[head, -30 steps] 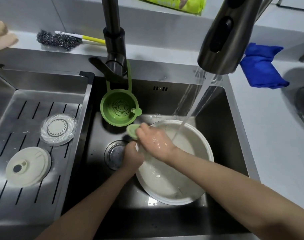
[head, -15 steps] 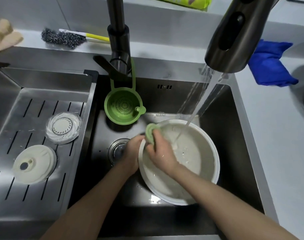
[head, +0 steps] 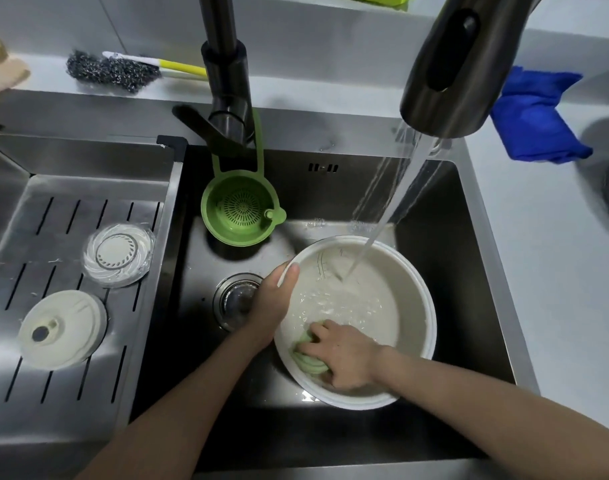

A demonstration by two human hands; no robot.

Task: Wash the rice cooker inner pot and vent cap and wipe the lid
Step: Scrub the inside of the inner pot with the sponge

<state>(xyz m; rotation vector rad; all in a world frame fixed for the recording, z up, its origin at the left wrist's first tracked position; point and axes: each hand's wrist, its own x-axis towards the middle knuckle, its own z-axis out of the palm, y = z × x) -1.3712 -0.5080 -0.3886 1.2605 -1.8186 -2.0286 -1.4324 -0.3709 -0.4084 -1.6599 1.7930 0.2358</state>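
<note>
The inner pot [head: 396,271] lies tilted in the sink [head: 434,209], its rim gripped by the left hand [head: 271,306]. The right hand [head: 344,358], fingers curled over the green sponge [head: 310,363], has slid from that rim to the near wall, water [head: 382,223] landing beyond them; the inside scrub looks underway.

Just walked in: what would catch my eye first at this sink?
A water stream pours from the faucet head at top right into the white inner pot in the sink. The left hand grips its rim while the right hand holds a green sponge against its inside wall. A bright green strainer hangs from the tap column behind.
</note>
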